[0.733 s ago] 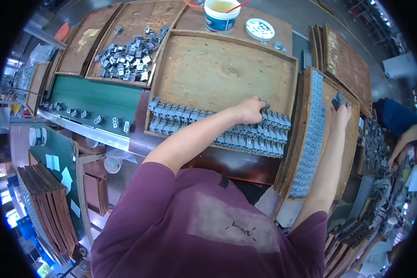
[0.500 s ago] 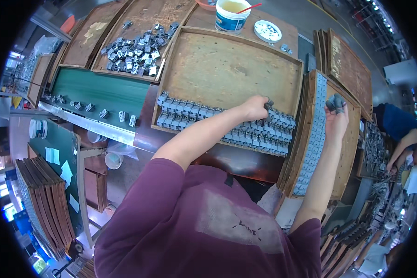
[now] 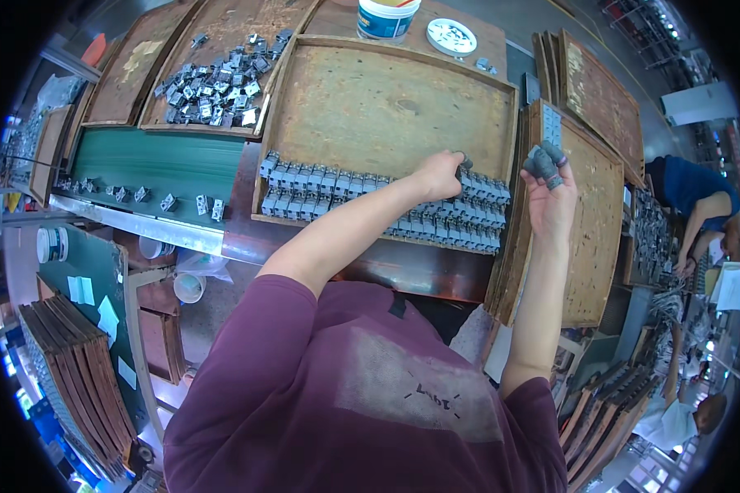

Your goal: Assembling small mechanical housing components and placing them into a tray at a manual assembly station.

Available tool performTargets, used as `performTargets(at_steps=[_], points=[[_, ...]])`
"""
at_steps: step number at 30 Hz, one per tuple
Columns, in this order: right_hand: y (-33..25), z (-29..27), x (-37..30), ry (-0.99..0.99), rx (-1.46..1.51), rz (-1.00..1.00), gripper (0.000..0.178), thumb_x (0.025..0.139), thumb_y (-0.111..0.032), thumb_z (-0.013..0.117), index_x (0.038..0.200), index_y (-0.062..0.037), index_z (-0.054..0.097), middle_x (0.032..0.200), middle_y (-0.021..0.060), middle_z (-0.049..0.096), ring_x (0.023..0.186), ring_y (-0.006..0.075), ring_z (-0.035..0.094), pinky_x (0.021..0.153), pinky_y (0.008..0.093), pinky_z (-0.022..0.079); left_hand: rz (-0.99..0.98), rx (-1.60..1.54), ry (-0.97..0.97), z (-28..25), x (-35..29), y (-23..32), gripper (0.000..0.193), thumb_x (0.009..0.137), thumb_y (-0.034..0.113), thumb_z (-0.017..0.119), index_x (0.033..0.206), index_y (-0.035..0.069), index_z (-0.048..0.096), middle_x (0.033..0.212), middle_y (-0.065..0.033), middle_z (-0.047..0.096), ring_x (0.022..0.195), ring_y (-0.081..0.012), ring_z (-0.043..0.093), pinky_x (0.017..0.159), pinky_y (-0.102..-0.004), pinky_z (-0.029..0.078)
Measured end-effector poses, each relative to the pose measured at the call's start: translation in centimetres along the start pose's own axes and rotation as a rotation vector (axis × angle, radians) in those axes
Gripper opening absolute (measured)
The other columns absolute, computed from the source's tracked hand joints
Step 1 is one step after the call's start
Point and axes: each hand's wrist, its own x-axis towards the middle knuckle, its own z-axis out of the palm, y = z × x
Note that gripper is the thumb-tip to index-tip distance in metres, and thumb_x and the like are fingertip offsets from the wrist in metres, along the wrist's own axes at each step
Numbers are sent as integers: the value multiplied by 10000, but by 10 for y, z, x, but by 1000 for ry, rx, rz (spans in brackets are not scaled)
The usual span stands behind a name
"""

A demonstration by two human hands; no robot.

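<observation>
The reddish-brown table bears a shallow wooden tray, with a bucket and white dish toward its far edge.

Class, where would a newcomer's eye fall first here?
Probably on the rows of grey parts along the near side of the central wooden tray, where the left hand reaches. Next, the loose heap of metal parts in the tray at upper left.

Shows blue-grey on the small parts, mottled tan on the tray, green on the strip, purple on the shirt.
</observation>
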Motion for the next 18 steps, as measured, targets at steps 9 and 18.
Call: performTargets(at_steps=[9, 18], points=[[3, -21, -33, 0, -148, -13, 347, 957, -86, 616, 1292, -8, 575, 1121, 86, 670, 898, 158, 657, 690, 277, 553, 51, -21, 258, -80, -96, 27, 390, 687, 27, 637, 1065, 30, 539, 1105, -227, 492, 997, -437, 549, 891, -467, 486], [12, 19, -64, 19, -71, 75, 306, 918, -48, 660, 1205, 37, 601, 999, 89, 665, 813, 170, 669, 677, 281, 567, -807, 734, 630, -208, -295, -102, 509, 715, 204, 711, 1201, 109, 595, 1016, -203, 633, 973, -403, 630, 819, -470, 525]])
